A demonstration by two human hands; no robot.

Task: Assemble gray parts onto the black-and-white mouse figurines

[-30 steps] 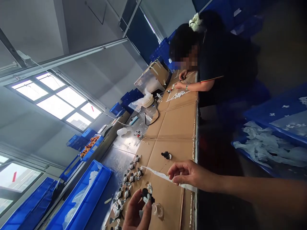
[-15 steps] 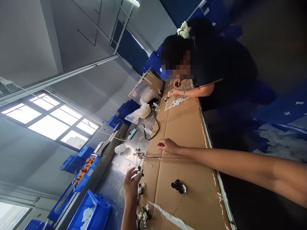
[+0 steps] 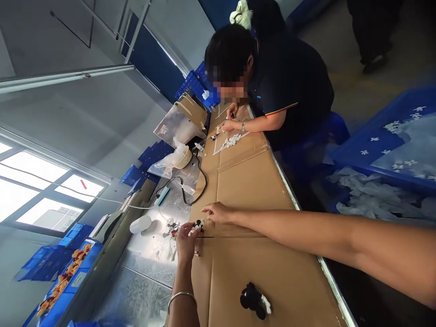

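A small black-and-white mouse figurine is held at the fingertips of the left hand, pinched between thumb and fingers just above the bench; the hand is closed on it. The right hand is kept open, fingers extended and almost flat, and its fingertips are placed just beside the figurine; contact cannot be confirmed. A metal bangle is worn on the left wrist and a ring on a left finger.

Flat corrugated cardboard sheets lie on the bench beneath the right forearm. A larger figurine, glossy black with white parts, is lying on the cardboard, nearer the body than both hands. Beyond the left hand, a second mouse figurine with red detail stands on bare galvanised metal, and a smooth white plastic bottle lies near it.

Further along the bench, past the right fingertips, a black cable and a clear plastic bag are seen. Small white pieces lie before a co-worker's hands, which are occupied with a small item too small to identify.
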